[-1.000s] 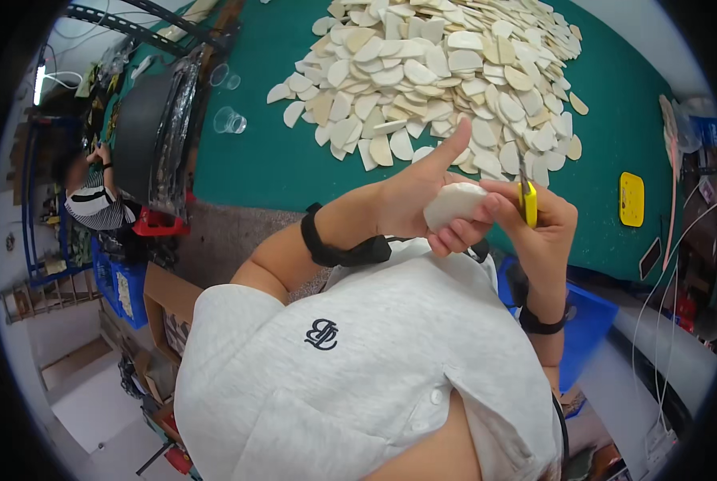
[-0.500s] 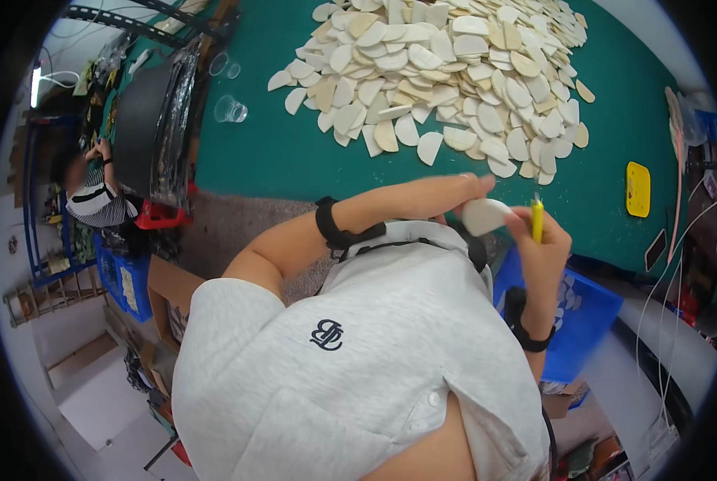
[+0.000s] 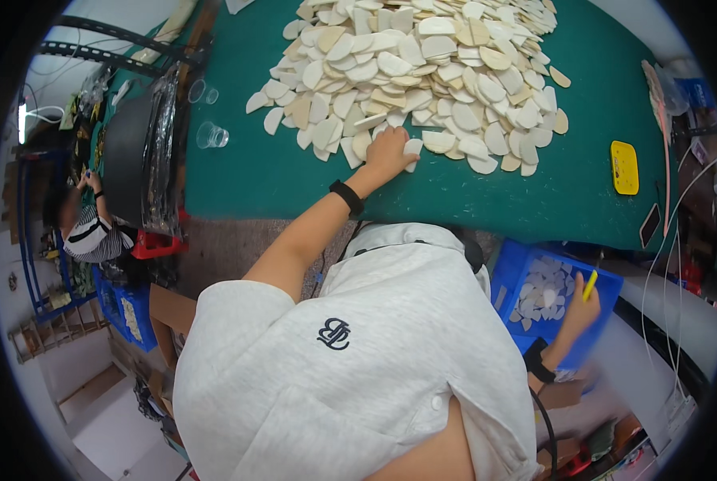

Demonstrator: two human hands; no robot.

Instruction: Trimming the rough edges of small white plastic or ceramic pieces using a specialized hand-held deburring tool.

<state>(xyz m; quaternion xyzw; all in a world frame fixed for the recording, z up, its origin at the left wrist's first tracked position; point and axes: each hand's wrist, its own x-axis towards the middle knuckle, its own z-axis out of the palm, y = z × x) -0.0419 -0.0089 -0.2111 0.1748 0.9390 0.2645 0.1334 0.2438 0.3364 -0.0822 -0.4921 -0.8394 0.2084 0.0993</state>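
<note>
A big heap of pale, rounded flat pieces [image 3: 422,72] covers the far half of the green table [image 3: 238,172]. My left hand [image 3: 386,152] reaches out to the heap's near edge, fingers resting on one white piece [image 3: 413,147]; a black band sits on that wrist. My right hand [image 3: 576,309] is low at my right side, over a blue crate [image 3: 535,268] holding several of the same pale pieces, and grips a yellow-handled tool [image 3: 589,285].
A yellow flat object [image 3: 624,167] lies at the table's right end. Clear plastic cups [image 3: 212,135] stand at the left beside a dark bundle [image 3: 134,160]. Another person in a striped top [image 3: 90,232] is at far left, near blue crates.
Both hands were together at my chest on one pale piece with the yellow tool. Now the left has reached out to the heap and the right has dropped over the blue crate.
</note>
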